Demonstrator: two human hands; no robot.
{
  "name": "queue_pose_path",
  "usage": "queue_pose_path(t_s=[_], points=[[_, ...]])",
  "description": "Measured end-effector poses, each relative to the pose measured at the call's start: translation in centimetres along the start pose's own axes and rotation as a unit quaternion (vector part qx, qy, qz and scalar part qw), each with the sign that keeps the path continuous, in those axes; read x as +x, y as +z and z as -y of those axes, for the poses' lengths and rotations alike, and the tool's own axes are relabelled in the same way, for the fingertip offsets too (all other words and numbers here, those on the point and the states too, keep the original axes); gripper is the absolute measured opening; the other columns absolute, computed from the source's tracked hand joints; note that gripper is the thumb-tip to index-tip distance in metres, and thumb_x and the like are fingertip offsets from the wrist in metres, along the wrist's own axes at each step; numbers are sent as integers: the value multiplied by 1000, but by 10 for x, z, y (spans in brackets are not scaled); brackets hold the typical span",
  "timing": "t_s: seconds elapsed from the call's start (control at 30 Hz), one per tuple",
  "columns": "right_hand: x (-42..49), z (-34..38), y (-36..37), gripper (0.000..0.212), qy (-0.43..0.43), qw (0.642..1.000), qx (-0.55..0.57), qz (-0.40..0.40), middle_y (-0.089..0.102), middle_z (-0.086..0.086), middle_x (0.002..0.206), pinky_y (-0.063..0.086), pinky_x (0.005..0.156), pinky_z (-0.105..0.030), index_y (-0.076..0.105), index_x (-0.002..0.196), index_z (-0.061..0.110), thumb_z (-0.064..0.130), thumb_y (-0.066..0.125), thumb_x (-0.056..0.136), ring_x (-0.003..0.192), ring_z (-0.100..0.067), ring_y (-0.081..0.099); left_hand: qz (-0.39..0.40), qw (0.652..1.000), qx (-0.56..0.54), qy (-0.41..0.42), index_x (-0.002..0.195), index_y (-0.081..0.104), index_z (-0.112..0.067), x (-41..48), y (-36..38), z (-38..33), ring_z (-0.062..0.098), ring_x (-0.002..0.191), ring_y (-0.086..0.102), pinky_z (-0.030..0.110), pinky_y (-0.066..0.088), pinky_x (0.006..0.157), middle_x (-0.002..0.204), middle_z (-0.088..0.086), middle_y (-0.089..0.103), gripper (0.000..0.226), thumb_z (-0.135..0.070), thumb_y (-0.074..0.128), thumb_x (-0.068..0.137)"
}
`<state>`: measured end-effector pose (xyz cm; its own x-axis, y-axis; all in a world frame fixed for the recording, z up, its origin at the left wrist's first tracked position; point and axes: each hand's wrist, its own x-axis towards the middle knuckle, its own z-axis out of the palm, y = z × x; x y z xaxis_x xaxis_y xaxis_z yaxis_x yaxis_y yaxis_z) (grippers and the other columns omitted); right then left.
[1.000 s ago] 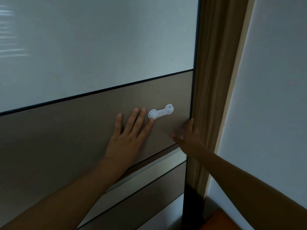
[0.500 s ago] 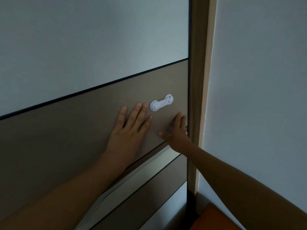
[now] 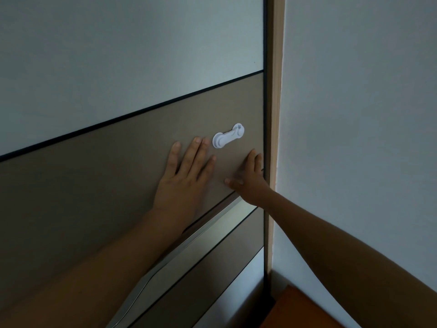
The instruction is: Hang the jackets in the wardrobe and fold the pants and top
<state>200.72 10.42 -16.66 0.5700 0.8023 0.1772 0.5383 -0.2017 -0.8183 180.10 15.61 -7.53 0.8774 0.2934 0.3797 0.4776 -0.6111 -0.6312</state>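
Head view | left hand (image 3: 186, 176) flat, fingers (image 3: 195, 152) straight, on brown panelled sliding wardrobe door (image 3: 94, 190); right hand (image 3: 249, 183) open, pressing by door's right edge | white plastic latch (image 3: 228, 138) just beyond left hand | jackets, pants, top unseen | step: likely sliding door; next: steady sideways palm push

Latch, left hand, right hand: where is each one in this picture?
Latch (image 3: 228, 136), head view, middle of its white bar.
Left hand (image 3: 184, 178), head view, back of the hand, flat on the door.
Right hand (image 3: 250, 181), head view, back of the hand, near the door's edge.
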Motion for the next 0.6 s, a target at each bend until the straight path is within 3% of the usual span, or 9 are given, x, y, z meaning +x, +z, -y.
queue_pose_path(t_s=[0.23,0.47,0.53,0.6], points=[[5,-7,-6,128,-8,1000,-5,-10,-31,-15,164,15,126,-52,-28,155,10,49,74,88,156,-36,-11,-21,1000,-15,7,159,17,-12,6,2,-3,41,153,-9,64,-10,119,165,24,-12,81,-32,52,89],[8,-12,-14,129,-7,1000,-30,3,-26,-14,166,20,125,-52,-26,156,12,51,75,86,156,-36,-3,-43,999,-30,14,155,31,-11,8,0,-4,41,154,0,63,-7,120,166,24,0,73,-25,35,83],[6,-12,-24,121,-5,999,-41,13,-13,-13,168,27,122,-46,-20,158,12,43,75,89,155,-35,11,-52,997,-55,22,151,39,-11,9,-1,-4,41,154,2,62,-4,120,166,25,5,68,-21,38,84],[-3,-8,-37,104,2,998,-57,24,16,-13,166,36,114,-40,-1,162,12,38,72,93,148,-32,31,-83,992,-87,37,140,51,-12,5,0,-3,40,153,11,58,2,123,164,24,18,57,-18,50,84]])
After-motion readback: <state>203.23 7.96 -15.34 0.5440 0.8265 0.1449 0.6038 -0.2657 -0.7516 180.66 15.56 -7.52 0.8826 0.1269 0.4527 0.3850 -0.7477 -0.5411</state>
